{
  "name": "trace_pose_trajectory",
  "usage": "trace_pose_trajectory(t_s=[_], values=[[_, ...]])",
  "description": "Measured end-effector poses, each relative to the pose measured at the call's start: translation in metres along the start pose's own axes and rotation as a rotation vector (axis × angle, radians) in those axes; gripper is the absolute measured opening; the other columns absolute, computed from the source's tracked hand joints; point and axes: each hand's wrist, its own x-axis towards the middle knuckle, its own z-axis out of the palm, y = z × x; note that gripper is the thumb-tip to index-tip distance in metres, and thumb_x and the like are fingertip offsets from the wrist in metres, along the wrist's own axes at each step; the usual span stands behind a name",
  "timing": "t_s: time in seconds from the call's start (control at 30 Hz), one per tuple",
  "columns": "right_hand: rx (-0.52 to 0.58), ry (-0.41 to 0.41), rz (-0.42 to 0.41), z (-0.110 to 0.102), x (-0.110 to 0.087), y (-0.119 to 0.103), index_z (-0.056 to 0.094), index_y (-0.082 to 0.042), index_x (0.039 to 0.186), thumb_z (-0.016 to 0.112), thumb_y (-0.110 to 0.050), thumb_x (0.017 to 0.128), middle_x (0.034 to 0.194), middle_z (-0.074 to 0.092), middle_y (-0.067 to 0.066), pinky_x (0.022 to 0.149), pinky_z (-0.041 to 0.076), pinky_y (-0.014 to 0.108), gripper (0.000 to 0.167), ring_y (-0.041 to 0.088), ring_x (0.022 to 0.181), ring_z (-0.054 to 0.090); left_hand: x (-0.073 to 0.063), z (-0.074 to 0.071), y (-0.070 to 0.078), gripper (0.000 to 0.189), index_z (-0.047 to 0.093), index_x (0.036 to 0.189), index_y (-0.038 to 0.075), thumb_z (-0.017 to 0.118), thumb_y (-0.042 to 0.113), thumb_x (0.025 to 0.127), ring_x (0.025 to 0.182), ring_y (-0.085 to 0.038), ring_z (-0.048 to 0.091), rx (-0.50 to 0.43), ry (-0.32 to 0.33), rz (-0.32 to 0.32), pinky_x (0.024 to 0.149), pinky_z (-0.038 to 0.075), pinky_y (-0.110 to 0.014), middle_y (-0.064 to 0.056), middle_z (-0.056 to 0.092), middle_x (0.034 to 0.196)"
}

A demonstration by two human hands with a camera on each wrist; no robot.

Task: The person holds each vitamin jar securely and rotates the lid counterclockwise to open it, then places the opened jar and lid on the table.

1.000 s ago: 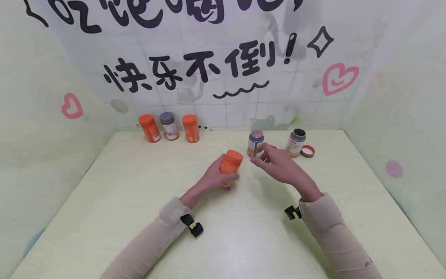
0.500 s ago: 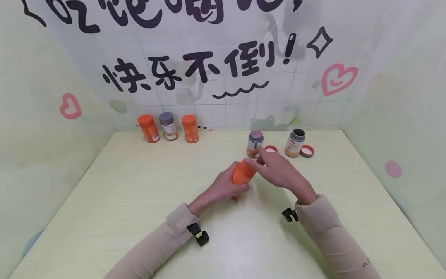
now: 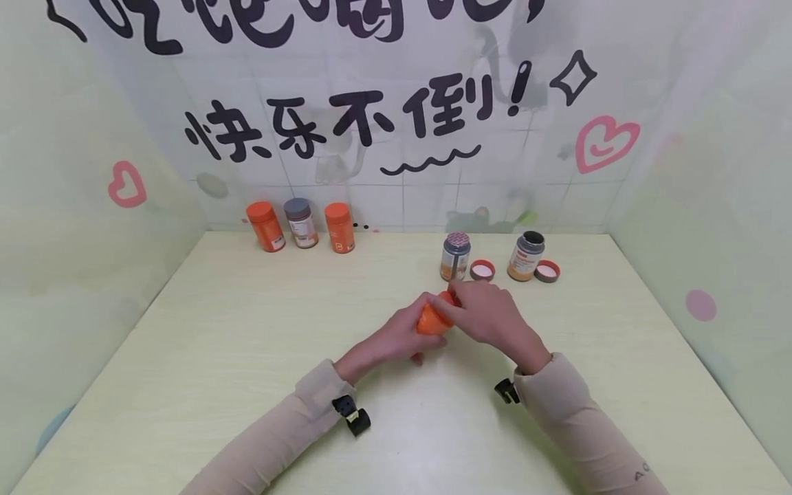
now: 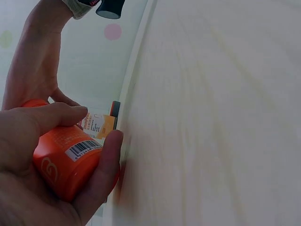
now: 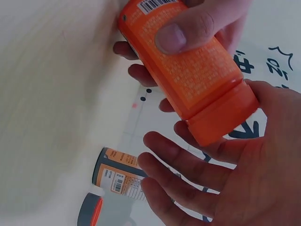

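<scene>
My left hand (image 3: pixel 402 335) grips an orange plastic supplement bottle (image 3: pixel 432 320) round its body, holding it tilted above the table. The thumb lies across its printed label, clearly visible in the right wrist view. At the bottle's top end is a ribbed orange cap (image 5: pixel 224 114). My right hand (image 3: pixel 493 317) pinches this cap between thumb and index finger, its other fingers spread beside it. In the left wrist view, the bottle's barcode side (image 4: pixel 70 162) faces the camera, and the fingers hide part of the body.
Behind the hands stand a grey bottle with a patterned seal (image 3: pixel 455 257) and an uncapped grey bottle (image 3: pixel 526 256). Two upturned caps, a nearer one (image 3: pixel 482 269) and a right one (image 3: pixel 547 271), lie beside them. Several closed bottles (image 3: pixel 301 223) line the back left, against the wall.
My left hand has carried the orange bottle rightward and tilted it toward the right hand. My right hand has come down onto its cap and now holds it.
</scene>
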Motion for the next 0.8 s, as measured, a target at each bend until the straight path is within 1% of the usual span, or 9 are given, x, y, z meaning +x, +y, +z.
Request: trace_pose_trajectory(t_s=[0.13,0.23,0.33,0.43,0.6,0.8], values=[[-0.035,-0.001,0.048,0.0045,-0.0004,-0.0023,0.055,-0.014,0.082,0.046,-0.065,0.100,0.063,0.044,0.000,0.052,0.029,0.028,0.055,0.018,0.055,0.045,0.0002,-0.0005,0.0007,0.046,0.044,0.131,0.026,0.073,0.016,0.096,0.083,-0.024,0.064,0.039,0.003,0.007,0.056,0.060,-0.033,-0.007,0.059,0.120],[-0.040,-0.016,0.103,0.0065,-0.0009,-0.0030,0.055,-0.014,0.076,0.041,-0.070,0.099,0.062,0.044,0.000,0.052,0.029,0.029,0.063,0.018,0.055,0.046,0.0005,-0.0007,0.0003,0.046,0.045,0.130,0.027,0.073,0.015,0.095,0.085,-0.023,0.065,0.066,0.013,0.018,0.056,0.061,-0.034,-0.007,0.059,0.117],[-0.030,-0.029,0.130,0.0074,-0.0008,-0.0033,0.054,-0.013,0.072,0.039,-0.073,0.098,0.062,0.044,0.001,0.052,0.030,0.029,0.067,0.019,0.055,0.047,0.0007,-0.0015,-0.0006,0.046,0.045,0.129,0.027,0.073,0.014,0.095,0.086,-0.024,0.065,0.076,0.014,0.025,0.056,0.061,-0.035,-0.007,0.059,0.116],[-0.018,-0.029,0.118,0.0080,0.0001,-0.0031,0.054,-0.014,0.071,0.038,-0.073,0.098,0.061,0.045,0.001,0.052,0.030,0.029,0.067,0.019,0.055,0.048,0.0016,-0.0033,-0.0025,0.047,0.045,0.130,0.028,0.073,0.012,0.095,0.087,-0.024,0.065,0.062,-0.007,0.027,0.057,0.062,-0.036,-0.007,0.059,0.117],[0.009,-0.013,0.083,0.0092,0.0017,-0.0015,0.054,-0.015,0.071,0.042,-0.072,0.098,0.060,0.044,-0.001,0.053,0.029,0.028,0.064,0.018,0.055,0.047,0.0036,-0.0066,-0.0054,0.049,0.044,0.132,0.029,0.072,0.011,0.096,0.087,-0.025,0.064,0.029,-0.044,0.035,0.059,0.062,-0.036,-0.007,0.058,0.120],[0.038,-0.011,0.039,0.0085,0.0028,0.0007,0.055,-0.015,0.072,0.048,-0.066,0.098,0.060,0.044,-0.001,0.054,0.029,0.028,0.057,0.017,0.055,0.046,0.0041,-0.0096,-0.0064,0.049,0.043,0.134,0.027,0.070,0.010,0.096,0.082,-0.025,0.063,0.005,-0.069,0.041,0.059,0.062,-0.036,-0.009,0.058,0.118]])
